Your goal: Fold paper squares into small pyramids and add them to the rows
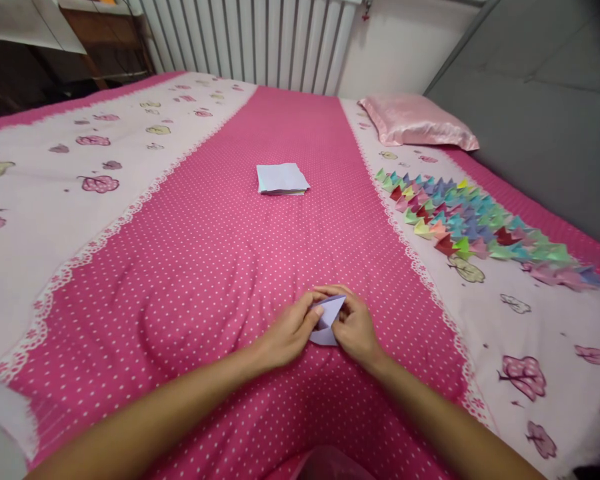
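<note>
**lilac paper held between both hands on the pink bedspread**

head view: a small folded lilac paper piece (327, 320) is pinched between the left hand (285, 333) and the right hand (356, 328), low over the dotted pink bedspread (205, 260). both hands are closed narrowly on it, the fingertips being pressed to its two side edges and its far edge. its long axis is seen to run from the wrists outward, leaning a little toward the right hand. a sharper tip is pointed away and to the right, while a blunter end is turned back toward the forearms. whether the near end is touching the cloth cannot be told.

straight beyond the hands, well apart from them, a flat stack of pale paper sheets (282, 179) is laid on the pink band. beyond and to the side of the right hand, a long band of folded paper pieces (473, 227) in many colours is set out in close rows on the pale strip of the cover. a pink pillow (416, 120) is placed past that band, beside a grey headboard (545, 113). a white radiator (250, 40) is seen at the far edge of the bed. the stretch of cloth between the hands and the stack is crossed by soft creases only.
</note>
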The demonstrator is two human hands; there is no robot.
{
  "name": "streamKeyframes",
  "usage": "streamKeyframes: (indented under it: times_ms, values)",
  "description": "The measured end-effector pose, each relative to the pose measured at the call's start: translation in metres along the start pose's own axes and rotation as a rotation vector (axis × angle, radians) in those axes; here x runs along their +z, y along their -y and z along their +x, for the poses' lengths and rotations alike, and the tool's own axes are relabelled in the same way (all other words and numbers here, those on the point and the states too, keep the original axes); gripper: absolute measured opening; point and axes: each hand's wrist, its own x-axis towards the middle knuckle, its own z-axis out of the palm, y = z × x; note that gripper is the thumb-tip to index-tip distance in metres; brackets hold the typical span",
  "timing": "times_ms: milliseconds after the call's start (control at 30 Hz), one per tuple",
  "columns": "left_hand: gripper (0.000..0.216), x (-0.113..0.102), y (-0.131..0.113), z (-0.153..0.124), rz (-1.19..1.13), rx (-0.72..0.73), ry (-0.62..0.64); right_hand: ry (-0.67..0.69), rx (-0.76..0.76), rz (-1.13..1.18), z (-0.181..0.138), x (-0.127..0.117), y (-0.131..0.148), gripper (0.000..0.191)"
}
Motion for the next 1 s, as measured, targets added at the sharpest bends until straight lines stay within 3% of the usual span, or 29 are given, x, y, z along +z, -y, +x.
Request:
streamKeyframes:
  times_ms: [100,200,300,467,600,667,733,833,1000]
  values:
    - [0.043,0.003,-0.002,-0.004,-0.065,0.007,0.06,-0.047,-0.123,-0.176,-0.001,0.0,0.005,0.038]
    - [0.059,0.005,-0.001,-0.006,-0.187,-0.05,0.105,-0.097,-0.141,-0.203,-0.001,-0.001,0.007,0.037]
    - [0.079,0.007,0.003,-0.005,-0.201,-0.072,0.054,-0.158,-0.128,-0.187,-0.001,-0.003,0.005,0.027]
    - [0.079,0.011,0.008,-0.005,0.14,0.081,-0.237,-0.275,-0.155,-0.188,-0.001,-0.008,0.002,0.019]
    - [0.053,0.014,0.008,-0.008,0.557,0.412,-0.643,-0.342,-0.172,-0.163,-0.002,-0.007,0.004,0.019]
    - [0.034,0.015,0.007,-0.009,0.666,0.54,-0.734,-0.367,-0.149,-0.14,-0.002,-0.005,0.005,0.018]
    - [0.027,0.016,0.008,-0.01,0.673,0.541,-0.677,-0.376,-0.143,-0.123,-0.003,-0.004,0.006,0.019]
    - [0.023,0.02,0.01,-0.011,0.546,0.4,-0.536,-0.344,-0.197,-0.126,-0.007,-0.003,0.008,0.023]
    - [0.024,0.027,0.011,-0.012,0.386,0.374,-0.528,-0.258,-0.326,-0.159,-0.013,-0.001,0.01,0.031]
